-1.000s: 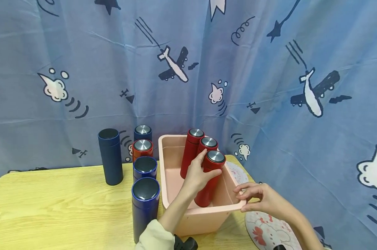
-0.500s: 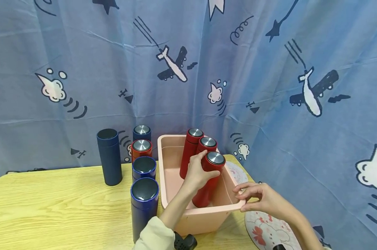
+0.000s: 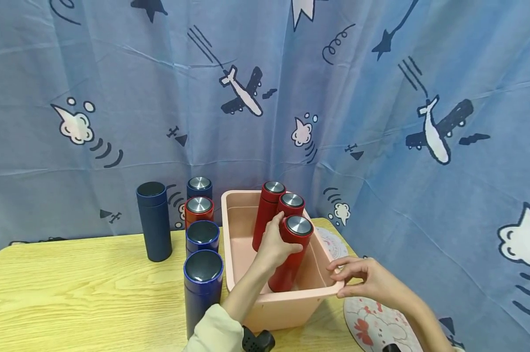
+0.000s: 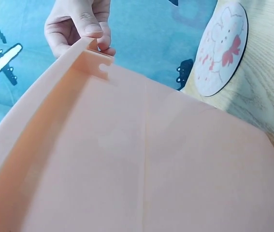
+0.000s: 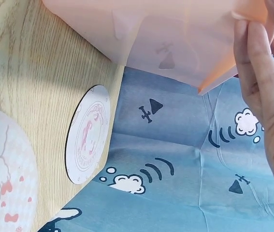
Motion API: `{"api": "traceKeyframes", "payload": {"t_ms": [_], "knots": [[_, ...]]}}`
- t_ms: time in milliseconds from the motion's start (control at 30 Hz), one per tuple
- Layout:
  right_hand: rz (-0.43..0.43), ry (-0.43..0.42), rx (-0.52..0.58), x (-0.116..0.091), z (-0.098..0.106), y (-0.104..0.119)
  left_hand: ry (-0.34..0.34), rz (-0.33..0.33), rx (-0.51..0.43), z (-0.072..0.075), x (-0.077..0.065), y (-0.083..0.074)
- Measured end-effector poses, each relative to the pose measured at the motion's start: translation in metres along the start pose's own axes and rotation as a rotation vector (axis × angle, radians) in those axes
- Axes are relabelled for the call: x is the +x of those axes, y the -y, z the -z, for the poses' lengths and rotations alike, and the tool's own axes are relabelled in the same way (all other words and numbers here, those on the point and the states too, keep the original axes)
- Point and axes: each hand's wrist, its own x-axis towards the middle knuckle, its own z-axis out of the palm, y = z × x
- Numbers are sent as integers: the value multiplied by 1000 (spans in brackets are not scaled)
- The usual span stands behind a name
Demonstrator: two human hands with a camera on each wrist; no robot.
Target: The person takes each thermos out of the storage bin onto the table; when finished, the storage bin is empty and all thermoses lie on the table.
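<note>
Inside a pink plastic bin point(image 3: 282, 313), my left hand point(image 3: 271, 252) grips the upper part of the nearest red thermos point(image 3: 286, 274), thumb and fingers round its body below the silver-topped lid. That thermos leans slightly, its lid to the right of its base. Two more red thermoses, one farther back point(image 3: 265, 222) and one in the middle point(image 3: 292, 201), stand behind it in the bin. My right hand point(image 3: 370, 278) pinches the rim at the bin's near right corner. In the left wrist view the bin's outer wall point(image 4: 141, 145) hides the left hand and the thermos.
Left of the bin, a row holds two glossy blue thermoses point(image 3: 204, 288), an orange-red thermos point(image 3: 199, 210) and a dark blue thermos point(image 3: 200, 186). Another dark blue thermos point(image 3: 156, 225) stands apart. Round printed mats point(image 3: 374, 320) lie right of the bin. A patterned curtain point(image 3: 265, 137) hangs behind the table.
The left hand and the nearest red thermos have shifted slightly left and toward me, the lid coming away from the middle thermos. The right hand stays on the rim.
</note>
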Motion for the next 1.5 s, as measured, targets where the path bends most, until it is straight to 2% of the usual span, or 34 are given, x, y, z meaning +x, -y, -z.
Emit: {"api": "traceKeyframes", "payload": {"t_ms": [100, 267, 400, 600, 867, 1067, 1167, 1367, 1500], "knots": [[10, -1, 6, 0, 0, 0, -11, 18, 21, 1, 0, 0], [6, 0, 10, 2, -1, 1, -46, 16, -7, 1, -1, 1], [-6, -1, 12, 1, -1, 1, -64, -28, -7, 2, -1, 2], [-9, 0, 18, 1, -1, 1, -60, -109, 54, 4, -2, 1], [-5, 5, 27, 1, -2, -1, -13, -126, 26, 7, -8, 0], [7, 6, 22, 1, -1, -1, 59, -125, -112, 13, -14, -4], [13, 7, 25, 0, 0, -1, 104, -130, -146, 17, -18, -7], [27, 10, 26, 0, -1, -1, 187, -167, -167, 24, -28, -13], [33, 13, 17, 0, 0, 0, 217, -186, -156, 29, -35, -21]]}}
